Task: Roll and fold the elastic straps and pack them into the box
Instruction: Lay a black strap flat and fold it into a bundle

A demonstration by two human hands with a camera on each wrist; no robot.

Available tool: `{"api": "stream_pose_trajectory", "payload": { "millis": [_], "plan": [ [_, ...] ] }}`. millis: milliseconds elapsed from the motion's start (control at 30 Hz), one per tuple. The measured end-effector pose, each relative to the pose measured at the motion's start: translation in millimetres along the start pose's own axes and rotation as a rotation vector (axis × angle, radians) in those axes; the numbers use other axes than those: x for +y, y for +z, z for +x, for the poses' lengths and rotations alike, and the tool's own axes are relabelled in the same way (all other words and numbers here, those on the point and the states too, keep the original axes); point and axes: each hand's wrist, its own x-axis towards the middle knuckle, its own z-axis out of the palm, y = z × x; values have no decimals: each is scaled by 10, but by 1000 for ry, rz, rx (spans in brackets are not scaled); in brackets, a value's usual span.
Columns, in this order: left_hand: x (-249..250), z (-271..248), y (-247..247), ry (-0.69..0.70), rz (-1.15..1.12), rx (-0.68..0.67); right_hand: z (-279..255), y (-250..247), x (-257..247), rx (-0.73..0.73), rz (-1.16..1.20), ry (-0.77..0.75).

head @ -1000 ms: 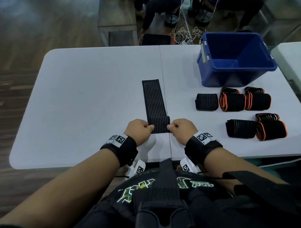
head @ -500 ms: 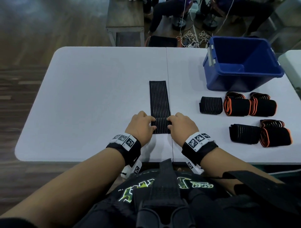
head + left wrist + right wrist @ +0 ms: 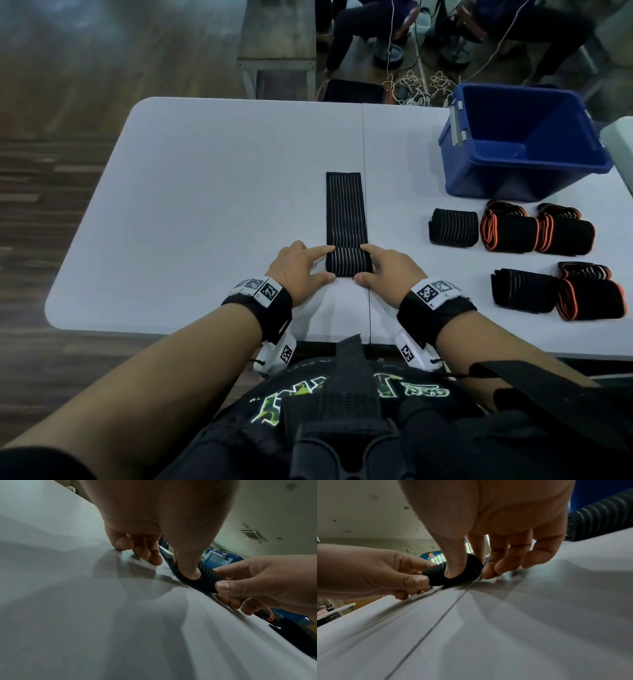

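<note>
Near the front edge of the white table (image 3: 205, 205), both hands work one black elastic strap (image 3: 346, 212) with thin pale stripes. Hidden bits first: the roll's core and how many turns it has can't be made out; in the wrist views the flat length of the strap is mostly blocked by fingers, and the far stuff is blurred. Lower part of the head view is filled by the person's arms and dark chest gear.

Strap: near end rolled into a short fat cylinder, the rest lying flat and straight away from the person, just left of the table's centre seam. Left hand (image 3: 301, 270) pinches the roll's left end, thumb on the near side, forefinger on the far side, other fingers curled with tips on the table. Right hand (image 3: 387, 270) does the same on the right end, thumb pressed into the roll.

To the right sit five finished rolled straps (image 3: 513, 236), two plain black striped, three with orange edging, in two rows. Blue box (image 3: 520, 144) stands behind them at the far right, open; nothing visible in the part of its inside that shows.
</note>
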Motion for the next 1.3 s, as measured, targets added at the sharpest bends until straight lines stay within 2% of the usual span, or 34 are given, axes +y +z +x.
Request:
{"api": "stream_pose_trajectory", "payload": {
  "millis": [200, 500, 600, 767, 933, 1067, 1133, 1233, 1300],
  "plan": [
    [78, 74, 27, -79, 30, -11, 49, -20, -30, 54, 150, 17],
    [152, 149, 28, -126, -117, -31, 129, 18, -67, 90, 187, 64],
    [177, 180, 27, -142, -129, -43, 154, 26, -70, 79, 222, 124],
    [271, 195, 25, -189, -57, -50, 245, 28, -58, 52, 147, 235],
    [340, 239, -16, -241, 10, -117, 297, 70, -57, 31, 111, 306],
    [383, 272, -22, -292, 31, -119, 296, 70, -67, 33, 83, 312],
    [409, 256, -42, -304, 83, -79, 280, 30, -82, 75, 11, 294],
    [442, 177, -125, -224, 102, 90, 218, -73, -110, 200, 15, 169],
    [468, 155, -160, -130, 162, 134, 201, -105, -148, 229, -22, 62]
  ]
}}
